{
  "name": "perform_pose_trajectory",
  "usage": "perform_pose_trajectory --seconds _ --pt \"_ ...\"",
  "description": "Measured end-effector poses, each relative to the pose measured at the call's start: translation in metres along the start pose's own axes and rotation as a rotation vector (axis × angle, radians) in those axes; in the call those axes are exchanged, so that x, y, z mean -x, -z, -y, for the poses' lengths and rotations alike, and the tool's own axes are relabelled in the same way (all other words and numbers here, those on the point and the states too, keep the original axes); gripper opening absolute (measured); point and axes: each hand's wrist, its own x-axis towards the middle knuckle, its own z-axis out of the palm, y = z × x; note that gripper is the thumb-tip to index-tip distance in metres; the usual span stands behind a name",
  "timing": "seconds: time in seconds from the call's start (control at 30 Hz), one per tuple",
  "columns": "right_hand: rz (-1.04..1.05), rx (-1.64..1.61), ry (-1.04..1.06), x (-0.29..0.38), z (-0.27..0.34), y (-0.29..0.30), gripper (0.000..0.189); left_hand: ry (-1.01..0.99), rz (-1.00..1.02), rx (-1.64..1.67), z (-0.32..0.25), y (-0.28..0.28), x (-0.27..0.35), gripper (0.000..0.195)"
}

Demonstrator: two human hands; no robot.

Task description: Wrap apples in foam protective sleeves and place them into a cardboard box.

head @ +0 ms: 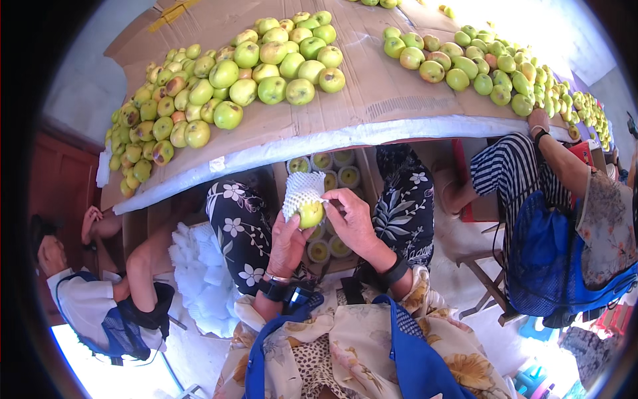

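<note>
A yellow-green apple (311, 214) rests in my left hand (288, 244), whose thumb presses its lower side. White foam netting (303, 189) covers the apple's upper part and stands up loosely beyond it. With thumb and fingertips, my right hand (351, 219) pinches the edge of the netting at the apple's right side. Below my hands, between my knees, is a cardboard box (369, 174) holding several apples in foam nets (348, 176). My hands and the held apple hide part of the box.
A large heap of apples (244, 75) lies on the cardboard-covered table (356, 95) ahead. Another apple heap (478, 65) spreads to the right, where a co-worker's hand (539, 119) touches it. White foam nets (204, 279) are piled by my left knee. Another person (99, 304) sits at left.
</note>
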Motion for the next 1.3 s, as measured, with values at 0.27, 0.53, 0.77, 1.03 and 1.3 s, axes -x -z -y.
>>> perform_pose_trajectory --seconds 0.27,0.53,0.77,1.03,1.3 --pt "0.063 0.012 0.130 0.005 0.002 -0.011 0.016 -0.078 -0.105 0.013 0.011 0.012 -0.003 0.037" --pt "0.170 0.141 0.250 0.017 0.009 -0.019 0.022 -0.194 -0.121 0.063 0.018 0.025 -0.007 0.038" --pt "0.207 0.006 -0.126 0.017 0.013 -0.015 0.073 -0.466 -0.358 -0.769 0.004 0.001 -0.008 0.055" --pt "0.124 -0.682 -0.447 0.015 -0.005 -0.020 0.070 -0.611 -0.151 -1.433 -0.023 -0.023 0.001 0.062" --pt "-0.004 -0.499 -0.365 0.014 -0.008 -0.012 0.062 -0.616 -0.018 -1.207 -0.021 -0.029 0.006 0.045"
